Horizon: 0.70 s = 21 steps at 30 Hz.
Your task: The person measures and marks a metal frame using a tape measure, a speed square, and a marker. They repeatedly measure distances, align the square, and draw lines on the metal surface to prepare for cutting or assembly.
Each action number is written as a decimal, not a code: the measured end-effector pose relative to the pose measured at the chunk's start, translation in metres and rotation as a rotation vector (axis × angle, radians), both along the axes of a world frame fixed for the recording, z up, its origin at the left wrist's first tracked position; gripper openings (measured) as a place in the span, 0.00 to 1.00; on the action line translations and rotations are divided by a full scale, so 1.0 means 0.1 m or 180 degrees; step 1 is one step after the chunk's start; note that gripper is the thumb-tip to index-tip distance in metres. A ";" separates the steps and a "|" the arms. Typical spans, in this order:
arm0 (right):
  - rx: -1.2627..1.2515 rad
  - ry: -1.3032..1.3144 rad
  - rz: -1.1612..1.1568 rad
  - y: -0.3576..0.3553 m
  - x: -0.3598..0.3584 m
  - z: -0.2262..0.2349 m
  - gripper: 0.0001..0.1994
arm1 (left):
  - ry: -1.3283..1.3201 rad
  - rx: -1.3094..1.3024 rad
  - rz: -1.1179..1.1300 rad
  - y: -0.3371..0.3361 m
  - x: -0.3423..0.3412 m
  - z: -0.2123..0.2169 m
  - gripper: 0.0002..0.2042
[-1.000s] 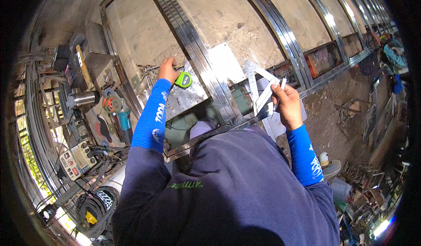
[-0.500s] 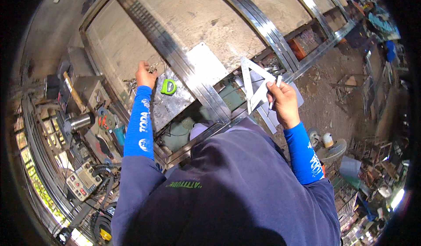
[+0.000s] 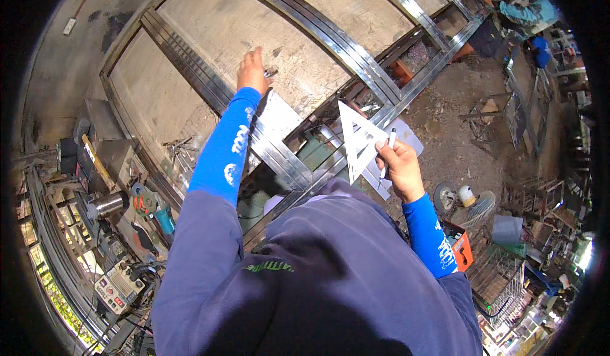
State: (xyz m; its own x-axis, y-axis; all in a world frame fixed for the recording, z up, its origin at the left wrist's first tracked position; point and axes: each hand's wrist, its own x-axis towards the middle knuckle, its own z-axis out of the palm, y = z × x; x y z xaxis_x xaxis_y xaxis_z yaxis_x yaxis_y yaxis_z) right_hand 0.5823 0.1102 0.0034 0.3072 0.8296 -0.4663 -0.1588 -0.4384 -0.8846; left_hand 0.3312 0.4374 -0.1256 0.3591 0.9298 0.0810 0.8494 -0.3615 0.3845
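Note:
My right hand (image 3: 401, 168) is closed on a white triangular square (image 3: 353, 141) and a slim white marker (image 3: 392, 137) with a dark end. The square's tip points toward the metal frame, over the near rail. My left hand (image 3: 251, 73) reaches over the wooden board (image 3: 305, 32), beyond a metal bar. A small dark object (image 3: 271, 73) shows beside its thumb, apparently gripped; its kind is unclear. Just below lies a pale flat plate (image 3: 279, 116), partly behind the bar and my arm. The green tape measure seen earlier is hidden now.
Shiny metal bars (image 3: 356, 57) cross the board. Metal scraps (image 3: 183, 151) lie left of my forearm. An angle grinder (image 3: 159, 210), a steel tumbler (image 3: 108, 205) and a control box (image 3: 119, 286) stand at left. A fan (image 3: 476, 210) is on the right.
My left hand has moved up and right, from beside the tape measure to past the bar. The right hand still holds the square and marker. The whole view has shifted.

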 end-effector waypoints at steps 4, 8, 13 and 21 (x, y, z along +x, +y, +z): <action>-0.0278 0.0148 -0.0190 -0.02 0.08 -0.13 0.10 | -0.0604 0.0618 0.0278 -0.32 -0.44 0.16 0.45; -0.0594 0.0315 -0.0288 0.18 0.06 -0.48 0.12 | -0.1163 0.0307 0.0385 -1.41 -1.03 0.08 0.29; -0.0497 0.0714 -0.0253 0.81 -0.19 -1.22 0.11 | -0.1923 -0.1701 0.1005 -3.26 -1.35 -0.20 0.15; -0.0572 0.0866 -0.0217 2.16 -0.50 -1.66 0.08 | -0.1737 -0.0743 0.1625 -4.04 -1.45 -0.08 0.19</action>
